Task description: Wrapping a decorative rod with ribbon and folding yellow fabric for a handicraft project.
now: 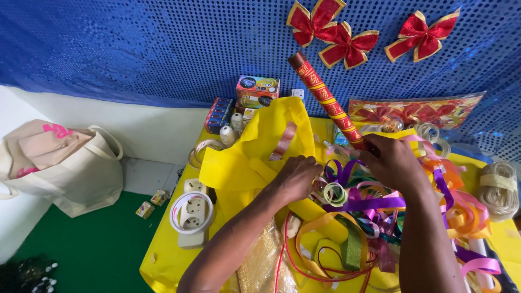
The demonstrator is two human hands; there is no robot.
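Observation:
My left hand [296, 176] rests knuckles-up at the edge of a crumpled yellow fabric bag [255, 146], fingers curled on something I cannot make out. My right hand [393, 163] is closed around the lower end of a long red and gold patterned tube [325, 97] that slants up toward the blue wall. Between and below the hands lies a heap of loose ribbons [369, 209] in purple, pink, orange, green and gold, with a small pale green ribbon roll [335, 193] near my left fingers.
A white power strip [191, 214] with a tape ring lies at the left of the yellow table [163, 260]. Small boxes [255, 92] stand at the back. Red bows [347, 46] hang on the blue sequin backdrop. Clear cord coils [498, 190] sit right. A beige tote bag [65, 168] stands on the floor.

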